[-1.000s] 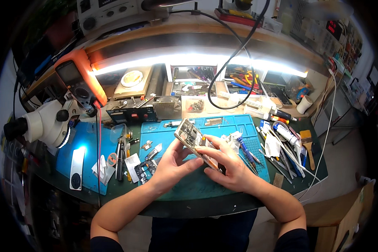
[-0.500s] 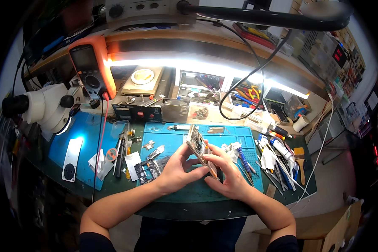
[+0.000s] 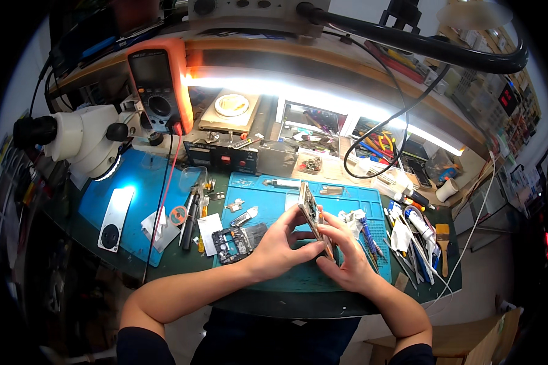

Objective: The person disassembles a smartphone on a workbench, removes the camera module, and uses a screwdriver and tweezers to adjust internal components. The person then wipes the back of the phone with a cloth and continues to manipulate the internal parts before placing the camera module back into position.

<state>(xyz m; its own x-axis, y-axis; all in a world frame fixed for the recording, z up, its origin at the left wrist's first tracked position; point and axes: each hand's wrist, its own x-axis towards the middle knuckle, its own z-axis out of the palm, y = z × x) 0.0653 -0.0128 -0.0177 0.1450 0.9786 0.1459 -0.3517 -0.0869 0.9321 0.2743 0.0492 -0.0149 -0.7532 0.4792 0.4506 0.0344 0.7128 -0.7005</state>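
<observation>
Between my two hands an opened smartphone (image 3: pixel 309 210) is held up above the blue work mat (image 3: pixel 341 201), tilted steeply so that I see it nearly edge-on. My left hand (image 3: pixel 286 243) grips its left side, thumb along the lower part. The fingers of my right hand (image 3: pixel 347 255) press on the inner, component side, and its thumb is at the lower end. Just left of my left hand lies a dark phone inner frame (image 3: pixel 230 245) with cut-outs. Behind that frame are a small silvery part (image 3: pixel 243 216) and another small metal piece (image 3: pixel 235 205).
An orange multimeter (image 3: pixel 158 91) and a white microscope (image 3: pixel 82 137) stand at the left. Beneath the microscope lies a white panel (image 3: pixel 115 219). To the right are tweezers, pens and a brush (image 3: pixel 443 249). A black cable (image 3: pixel 347 155) loops over the back.
The view has turned slightly, so the bench and hands appear further right. Both hands keep their hold on the smartphone, with little visible change in grip.
</observation>
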